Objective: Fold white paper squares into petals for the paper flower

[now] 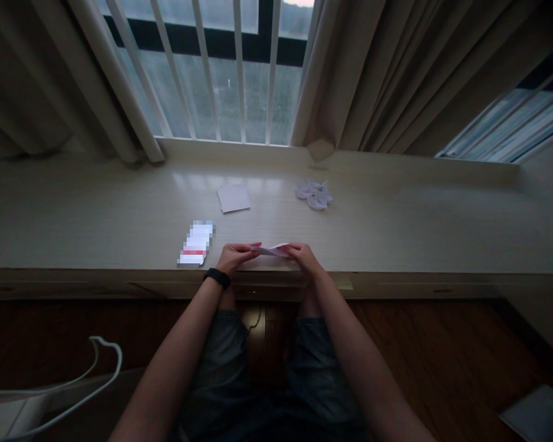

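Between my two hands a small sheet of paper (273, 250), whitish with a pinkish tint, is held just above the front of the pale counter. My left hand (234, 255), with a black band on its wrist, pinches the sheet's left end. The right end is pinched by my right hand (303, 258). The sheet looks slightly bent or twisted along its length. Beyond it lie a flat stack of square paper (233, 198) and a folded white paper shape (314, 194) with petal-like points. Left of my left hand rests a phone (196, 243) with its screen lit and blurred.
The long pale counter (419, 221) runs below a barred window (230, 80) with curtains (373, 73). Drawers line its front edge. White cord-like loops (115, 362) stand at lower left, and a flat pale object (541, 412) lies on the floor at lower right.
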Motion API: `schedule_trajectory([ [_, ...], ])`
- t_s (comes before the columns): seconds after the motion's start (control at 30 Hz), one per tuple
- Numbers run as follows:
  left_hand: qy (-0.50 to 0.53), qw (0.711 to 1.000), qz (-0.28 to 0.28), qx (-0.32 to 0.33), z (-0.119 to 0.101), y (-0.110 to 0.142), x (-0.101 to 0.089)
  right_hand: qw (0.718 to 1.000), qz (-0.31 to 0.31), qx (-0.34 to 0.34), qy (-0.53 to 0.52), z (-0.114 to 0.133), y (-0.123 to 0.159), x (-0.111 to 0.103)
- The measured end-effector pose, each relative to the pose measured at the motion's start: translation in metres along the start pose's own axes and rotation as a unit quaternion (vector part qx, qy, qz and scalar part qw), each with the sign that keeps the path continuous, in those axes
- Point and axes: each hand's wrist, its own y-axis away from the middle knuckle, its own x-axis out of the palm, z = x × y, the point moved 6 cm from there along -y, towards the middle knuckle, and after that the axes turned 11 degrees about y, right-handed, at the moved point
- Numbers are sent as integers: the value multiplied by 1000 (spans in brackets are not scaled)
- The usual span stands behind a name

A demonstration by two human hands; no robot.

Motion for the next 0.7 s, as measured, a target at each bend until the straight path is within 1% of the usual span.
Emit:
schedule_trajectory([
  [0.07, -19, 1000, 8, 5, -2, 0, 2, 1000, -6, 7, -3, 1, -1, 1],
  [0.17, -63, 998, 33, -3, -3, 1, 6, 999, -22, 43, -24, -1, -3, 4],
  [0.23, -89, 995, 47, 3, -4, 2, 10, 997, -46, 57, -17, -1, -6, 7],
  [0.33, -110, 992, 57, 32, -9, 3, 17, 993, -98, 62, 17, 0, -7, 10],
  [0.43, -130, 989, 59, 45, -13, 5, 25, 982, -164, 33, 90, 8, -5, 7],
  [0.5, -179, 981, 38, 65, -18, 6, 29, 967, -207, -4, 149, 20, -1, 2],
  [0.57, -235, 968, 11, 86, -23, 6, 32, 954, -228, -33, 192, 32, 2, -1],
  [0.63, -257, 962, -6, 97, -24, 5, 35, 945, -246, -54, 207, 42, 4, -4],
  [0.7, -239, 967, -23, 87, -20, 2, 36, 941, -275, -65, 188, 47, 5, -7],
])
